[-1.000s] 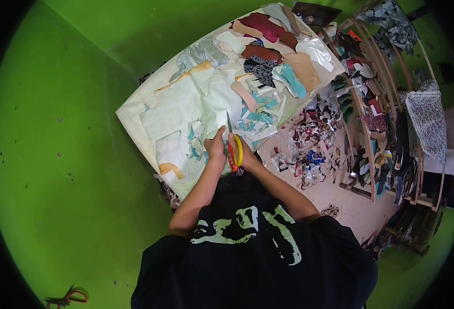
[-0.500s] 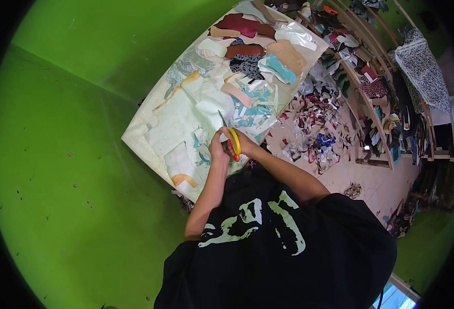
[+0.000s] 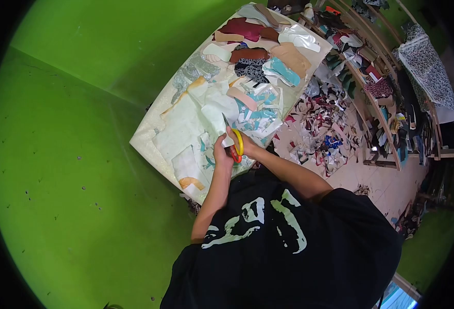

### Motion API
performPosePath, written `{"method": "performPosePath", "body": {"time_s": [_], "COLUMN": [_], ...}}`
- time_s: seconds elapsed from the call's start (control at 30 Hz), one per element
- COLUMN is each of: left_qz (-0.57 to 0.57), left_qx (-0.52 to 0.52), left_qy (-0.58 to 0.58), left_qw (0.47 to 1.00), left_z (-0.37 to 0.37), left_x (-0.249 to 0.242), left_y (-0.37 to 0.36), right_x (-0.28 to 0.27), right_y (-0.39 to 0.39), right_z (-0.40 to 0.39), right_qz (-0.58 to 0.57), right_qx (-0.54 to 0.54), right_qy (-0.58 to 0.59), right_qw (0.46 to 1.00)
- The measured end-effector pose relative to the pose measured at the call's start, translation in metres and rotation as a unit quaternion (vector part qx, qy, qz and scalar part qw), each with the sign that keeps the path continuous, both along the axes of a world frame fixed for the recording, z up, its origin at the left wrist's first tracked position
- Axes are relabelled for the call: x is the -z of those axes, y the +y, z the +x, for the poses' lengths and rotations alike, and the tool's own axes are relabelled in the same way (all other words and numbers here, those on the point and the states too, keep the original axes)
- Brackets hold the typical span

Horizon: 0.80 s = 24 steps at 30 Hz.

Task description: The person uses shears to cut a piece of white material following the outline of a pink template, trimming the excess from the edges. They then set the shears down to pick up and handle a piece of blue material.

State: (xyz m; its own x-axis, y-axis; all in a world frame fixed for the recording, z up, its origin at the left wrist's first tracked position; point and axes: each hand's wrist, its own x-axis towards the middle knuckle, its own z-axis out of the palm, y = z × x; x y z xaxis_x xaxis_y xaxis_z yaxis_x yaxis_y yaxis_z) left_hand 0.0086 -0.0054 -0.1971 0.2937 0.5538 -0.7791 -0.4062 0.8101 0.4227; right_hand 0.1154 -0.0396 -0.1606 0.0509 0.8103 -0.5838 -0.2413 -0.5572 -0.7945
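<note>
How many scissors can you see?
1. The scissors with yellow and red handles are in the right hand, beside the left hand, over the pale cut pieces on the table. Scraps may hide others.

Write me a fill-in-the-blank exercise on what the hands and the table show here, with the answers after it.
1. The right hand holds scissors with a handle that is ____ and red.
2. The left hand holds a pale piece at the scissor ____.
3. The table stands on a floor coloured ____.
4. The person's black shirt bears a print in pale ____.

Missing words: yellow; blades; green; green
</note>
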Motion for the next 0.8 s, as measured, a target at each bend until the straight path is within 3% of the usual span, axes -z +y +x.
{"method": "performPosePath", "body": {"time_s": [0.17, 0.27, 0.4, 0.57, 0.67, 0.8], "left_qz": [0.013, 0.025, 0.011, 0.033, 0.043, 0.200], "left_qx": [-0.020, -0.033, -0.125, -0.181, -0.214, -0.083], "left_qy": [-0.018, -0.037, -0.022, -0.045, -0.092, 0.048], "left_qw": [1.000, 0.998, 0.992, 0.982, 0.972, 0.975], "left_z": [-0.003, -0.005, -0.008, -0.025, -0.039, -0.052], "left_x": [0.019, 0.015, 0.032, 0.016, -0.010, 0.019], "left_y": [0.002, 0.000, 0.004, -0.003, -0.008, -0.017], "right_x": [0.009, 0.015, 0.027, 0.014, 0.032, 0.030], "right_y": [0.010, 0.012, 0.007, -0.016, -0.028, -0.023], "right_z": [0.006, 0.006, 0.020, 0.071, 0.104, 0.140], "right_qz": [0.006, 0.030, 0.037, -0.081, -0.111, -0.107], "right_qx": [-0.018, 0.023, -0.042, -0.178, -0.210, -0.247], "right_qy": [0.086, 0.027, 0.044, 0.115, 0.067, 0.022], "right_qw": [0.996, 0.999, 0.997, 0.974, 0.969, 0.963]}}
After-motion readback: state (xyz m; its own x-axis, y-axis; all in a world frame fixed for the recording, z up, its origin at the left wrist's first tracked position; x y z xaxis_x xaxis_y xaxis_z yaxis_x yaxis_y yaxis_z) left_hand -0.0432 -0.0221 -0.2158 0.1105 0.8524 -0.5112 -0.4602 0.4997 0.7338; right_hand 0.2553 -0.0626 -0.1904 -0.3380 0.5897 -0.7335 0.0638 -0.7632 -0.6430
